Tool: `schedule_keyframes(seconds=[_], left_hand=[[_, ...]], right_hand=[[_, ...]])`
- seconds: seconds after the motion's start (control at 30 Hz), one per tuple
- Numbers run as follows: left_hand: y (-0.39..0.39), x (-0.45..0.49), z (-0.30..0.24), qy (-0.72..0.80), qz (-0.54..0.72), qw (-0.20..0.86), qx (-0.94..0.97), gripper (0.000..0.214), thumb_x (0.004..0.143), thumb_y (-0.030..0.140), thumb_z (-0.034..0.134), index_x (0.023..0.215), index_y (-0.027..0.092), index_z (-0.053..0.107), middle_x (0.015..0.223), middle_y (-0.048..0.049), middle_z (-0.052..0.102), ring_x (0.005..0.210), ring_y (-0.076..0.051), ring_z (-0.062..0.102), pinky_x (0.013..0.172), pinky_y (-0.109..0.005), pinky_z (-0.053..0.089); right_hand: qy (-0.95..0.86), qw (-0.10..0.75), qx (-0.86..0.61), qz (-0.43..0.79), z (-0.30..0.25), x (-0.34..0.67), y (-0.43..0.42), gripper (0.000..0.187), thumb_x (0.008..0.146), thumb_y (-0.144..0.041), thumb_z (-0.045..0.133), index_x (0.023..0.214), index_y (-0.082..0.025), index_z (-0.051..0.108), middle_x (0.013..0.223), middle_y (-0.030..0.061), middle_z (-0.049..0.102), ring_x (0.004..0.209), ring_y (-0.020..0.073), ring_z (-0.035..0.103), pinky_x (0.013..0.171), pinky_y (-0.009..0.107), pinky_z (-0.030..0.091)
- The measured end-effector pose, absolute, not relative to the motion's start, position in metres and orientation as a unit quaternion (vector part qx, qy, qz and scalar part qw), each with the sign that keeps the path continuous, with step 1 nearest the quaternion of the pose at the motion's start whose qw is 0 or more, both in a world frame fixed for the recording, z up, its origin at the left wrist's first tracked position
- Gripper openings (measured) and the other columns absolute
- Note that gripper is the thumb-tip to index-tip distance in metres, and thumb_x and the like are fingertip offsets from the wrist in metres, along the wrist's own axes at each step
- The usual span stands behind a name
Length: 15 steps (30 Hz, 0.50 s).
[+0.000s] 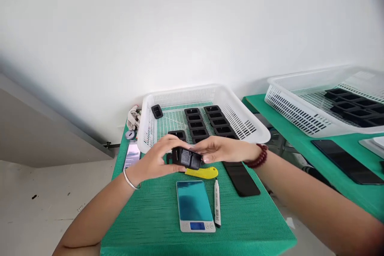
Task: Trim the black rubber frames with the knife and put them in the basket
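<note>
A black molded part [186, 158] with two raised blocks is gripped between my left hand [163, 154] and my right hand [217, 150]. My left thumb presses along its lower left edge, and my right fingers pinch its right end. Just below it lies a yellow utility knife [202, 173], partly hidden by the part. Closer to me, a pocket scale [194, 206] with a shiny plate rests on the green cloth. A white marker [217, 204] lies along its right side.
Behind my hands stands a white basket [186, 92] with several black rectangular frames [195, 124]. A black flat strip [241, 180] and a phone [133, 153] lie on the table. Another white basket [300, 84] and a dark phone [348, 161] are on the right table.
</note>
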State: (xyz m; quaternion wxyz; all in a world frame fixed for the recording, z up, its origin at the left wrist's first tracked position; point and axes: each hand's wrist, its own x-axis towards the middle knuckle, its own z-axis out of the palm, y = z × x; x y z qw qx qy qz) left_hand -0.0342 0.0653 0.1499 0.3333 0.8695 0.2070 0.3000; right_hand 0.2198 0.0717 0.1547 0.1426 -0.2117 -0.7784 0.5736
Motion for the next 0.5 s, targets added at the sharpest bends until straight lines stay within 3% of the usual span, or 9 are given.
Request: schedule_keyframes(seconds=[0.13, 0.27, 0.37, 0.5], left_hand=[[0.117, -0.037, 0.156, 0.231, 0.28, 0.243, 0.9, 0.048, 0.078, 0.027, 0.07, 0.124, 0.031, 0.058, 0.124, -0.0064, 0.063, 0.119, -0.026, 0.055, 0.104, -0.045, 0.041], [0.173, -0.026, 0.135, 0.349, 0.252, 0.221, 0.875, 0.051, 0.074, 0.009, 0.065, 0.123, 0.024, 0.058, 0.13, -0.0097, 0.059, 0.123, -0.027, 0.054, 0.105, -0.046, 0.042], [0.203, -0.018, 0.11, 0.442, 0.179, 0.215, 0.852, 0.045, 0.072, -0.002, 0.057, 0.114, 0.015, 0.06, 0.12, -0.0151, 0.063, 0.117, -0.028, 0.058, 0.101, -0.043, 0.045], [0.226, -0.021, 0.084, 0.494, 0.089, 0.226, 0.835, 0.029, 0.073, 0.002, 0.06, 0.1, 0.013, 0.064, 0.097, -0.0118, 0.07, 0.096, -0.023, 0.067, 0.087, -0.034, 0.051]], right_hand=[[-0.828, 0.117, -0.251, 0.487, 0.169, 0.218, 0.128, 0.049, 0.082, -0.046, 0.063, 0.124, -0.02, 0.059, 0.11, 0.0056, 0.07, 0.091, 0.0127, 0.067, 0.076, 0.026, 0.055], [-0.868, 0.034, -0.445, 0.216, 0.154, 0.2, 0.188, 0.036, 0.071, -0.033, 0.074, 0.105, -0.021, 0.067, 0.096, 0.0018, 0.072, 0.082, 0.0153, 0.067, 0.075, 0.029, 0.054], [-0.854, 0.009, -0.497, 0.154, 0.129, 0.176, 0.219, 0.046, 0.058, -0.025, 0.082, 0.1, -0.013, 0.067, 0.104, 0.0118, 0.068, 0.095, 0.0262, 0.065, 0.082, 0.037, 0.052], [-0.844, -0.039, -0.516, 0.145, 0.094, 0.157, 0.236, 0.055, 0.057, -0.021, 0.082, 0.108, -0.01, 0.064, 0.116, 0.0173, 0.063, 0.108, 0.0308, 0.06, 0.09, 0.036, 0.049]])
